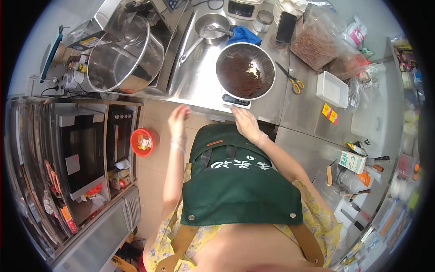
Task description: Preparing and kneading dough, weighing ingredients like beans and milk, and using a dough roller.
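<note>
A steel bowl [238, 79] holding brown powder and a few pale bits sits on a digital scale [241, 102] at the counter's front edge. My right hand [247, 126], in a clear glove, has its fingers extended, with the tips at the front of the scale. My left hand [179, 121], also gloved, is raised just short of the counter edge, left of the scale; its fingers are loosely curled and slightly apart, with nothing visible in them. Black-and-orange scissors [295, 83] lie right of the bowl. A small yellow packet [330, 113] rests farther right.
A steel pan [204, 25], blue cloth [244, 35], phone [286, 26], bags [317, 45] and white tray [332, 89] stand around the bowl. A large mixer bowl [106, 68] is left. Ovens [81, 149] and a red bin [145, 141] are below. Knives [380, 158] lie right.
</note>
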